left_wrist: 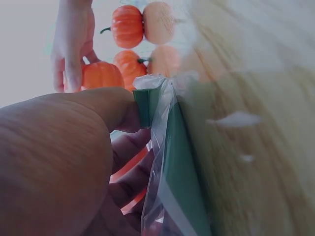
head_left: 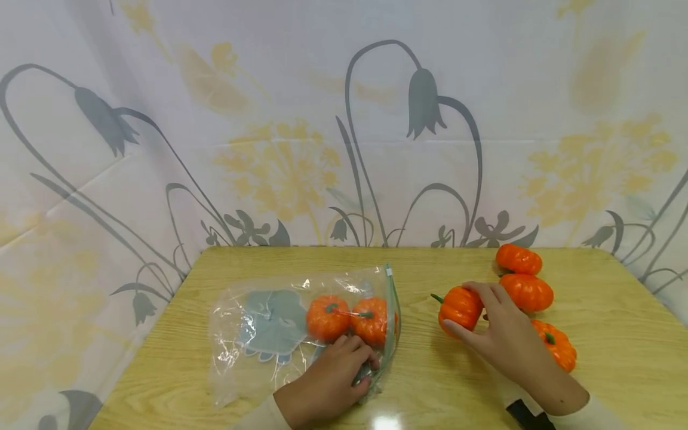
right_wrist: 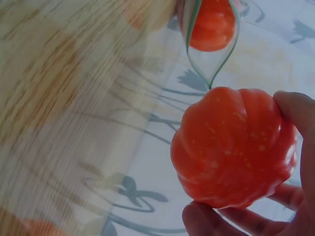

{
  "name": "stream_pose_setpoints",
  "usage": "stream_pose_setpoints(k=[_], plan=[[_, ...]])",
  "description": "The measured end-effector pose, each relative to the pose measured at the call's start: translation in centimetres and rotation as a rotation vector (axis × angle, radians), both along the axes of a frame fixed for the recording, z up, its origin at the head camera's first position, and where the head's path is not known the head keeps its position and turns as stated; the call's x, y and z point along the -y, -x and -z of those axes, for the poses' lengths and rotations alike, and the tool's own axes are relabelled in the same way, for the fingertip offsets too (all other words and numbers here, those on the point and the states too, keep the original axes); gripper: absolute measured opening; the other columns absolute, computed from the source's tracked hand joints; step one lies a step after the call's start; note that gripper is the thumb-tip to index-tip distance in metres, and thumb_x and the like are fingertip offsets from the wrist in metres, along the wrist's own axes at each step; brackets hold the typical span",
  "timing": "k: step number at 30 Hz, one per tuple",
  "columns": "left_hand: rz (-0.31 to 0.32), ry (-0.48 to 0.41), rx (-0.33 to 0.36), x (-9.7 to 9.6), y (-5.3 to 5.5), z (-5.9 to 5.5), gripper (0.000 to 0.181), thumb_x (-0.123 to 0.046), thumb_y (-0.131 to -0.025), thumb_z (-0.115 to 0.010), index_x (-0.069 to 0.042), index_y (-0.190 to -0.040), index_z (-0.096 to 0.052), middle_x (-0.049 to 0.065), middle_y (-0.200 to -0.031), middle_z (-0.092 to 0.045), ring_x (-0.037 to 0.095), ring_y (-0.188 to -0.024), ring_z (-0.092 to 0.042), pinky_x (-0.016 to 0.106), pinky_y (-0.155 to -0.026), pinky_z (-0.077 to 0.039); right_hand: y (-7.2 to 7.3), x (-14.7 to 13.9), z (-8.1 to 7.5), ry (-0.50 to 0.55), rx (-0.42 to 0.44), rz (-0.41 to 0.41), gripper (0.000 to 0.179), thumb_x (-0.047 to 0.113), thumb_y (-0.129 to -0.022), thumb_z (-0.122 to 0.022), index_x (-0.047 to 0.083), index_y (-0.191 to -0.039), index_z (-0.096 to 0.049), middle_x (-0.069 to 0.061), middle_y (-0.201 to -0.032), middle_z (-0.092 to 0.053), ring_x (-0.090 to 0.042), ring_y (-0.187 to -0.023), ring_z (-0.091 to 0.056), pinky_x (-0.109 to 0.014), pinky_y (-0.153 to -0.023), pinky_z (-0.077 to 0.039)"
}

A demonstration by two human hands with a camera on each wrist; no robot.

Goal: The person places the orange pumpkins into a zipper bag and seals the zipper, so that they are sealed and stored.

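- Right hand [head_left: 506, 339], fingers curved, grips glossy ribbed orange pumpkin [head_left: 460, 310], stem toward ten o'clock
- Left hand [head_left: 337, 371] pinches clear plastic zip bag [head_left: 228, 358] at four o'clock

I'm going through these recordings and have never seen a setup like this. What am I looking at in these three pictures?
There is no machine here: a person works with two bare hands. The largest picture comes from a camera on the head, looking forward and down. The other two come from cameras on the wrists, each showing that hand's work up close.

On the wooden table lies a clear bag with a green-edged opening, and two orange pumpkins are inside it. The left hand grips the bag near that opening. The right hand holds another pumpkin between thumb and fingers. Three more pumpkins sit at the right. A flower-patterned backdrop stands behind.
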State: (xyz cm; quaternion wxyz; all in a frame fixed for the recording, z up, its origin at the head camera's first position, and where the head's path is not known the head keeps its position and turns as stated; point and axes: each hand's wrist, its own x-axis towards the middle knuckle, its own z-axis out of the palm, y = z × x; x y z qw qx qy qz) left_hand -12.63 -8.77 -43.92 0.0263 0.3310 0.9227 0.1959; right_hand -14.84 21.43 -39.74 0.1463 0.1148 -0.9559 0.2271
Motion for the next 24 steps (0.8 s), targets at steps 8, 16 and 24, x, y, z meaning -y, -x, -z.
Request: stream_pose_setpoints(k=[8,16,24], plan=[[0.008,0.01,0.022,-0.3,0.3,0.2,0.014,-0.026,-0.093,-0.067,-0.027,-0.106,-0.063,-0.014,-0.11,-0.056,0.004,-0.098,-0.045,0.024,-0.094,-0.043,-0.3,0.6,-0.2,0.047,0.015,-0.035,0.072,0.05,-0.081,-0.079,0.011,-0.134,-0.05,-0.015,-0.122,-0.054,-0.026,-0.092,-0.058,-0.034,-0.068,-0.049],[0.007,0.02,0.011,-0.4,0.3,0.0,0.014,-0.026,-0.092,-0.067,-0.027,-0.106,-0.063,-0.014,-0.108,-0.056,0.005,-0.097,-0.045,0.024,-0.093,-0.043,0.2,2.5,-0.8,0.083,-0.001,-0.077,0.069,0.05,-0.083,-0.077,0.011,-0.134,-0.05,-0.013,-0.124,-0.055,-0.022,-0.093,-0.058,-0.032,-0.071,-0.05],[-0.008,0.031,0.014,0.1,0.2,-0.2,0.014,-0.027,-0.092,-0.067,-0.028,-0.105,-0.064,-0.014,-0.109,-0.056,0.005,-0.098,-0.047,0.025,-0.094,-0.044,0.8,5.3,-0.3,0.233,0.023,-0.142,0.068,0.04,-0.085,-0.079,0.005,-0.133,-0.046,-0.012,-0.128,-0.052,-0.023,-0.103,-0.057,-0.032,-0.079,-0.055]])
